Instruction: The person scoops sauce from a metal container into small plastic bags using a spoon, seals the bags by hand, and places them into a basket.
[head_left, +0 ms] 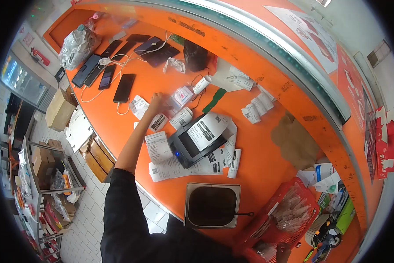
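Observation:
My left hand [156, 103] reaches across the orange counter [258, 153], among loose paper slips. It is at the left edge of a clear plastic packet with pink print [182, 95]; whether it grips the packet I cannot make out, as the fingers are small and blurred. A printed receipt [139, 106] lies just left of the hand, and a curled receipt [181, 118] lies to its right. Nearer to me, a black receipt printer [186, 147] with a blue light has a printed slip [206, 130] over its top. My right hand is out of view.
Several phones with white cables, one a black phone [124, 87], lie at the far left beside a plastic bag [78, 47]. A metal pan of dark content [189, 206] with a handle sits at the near edge. Right of it is a red basket [308, 197] of wrapped items.

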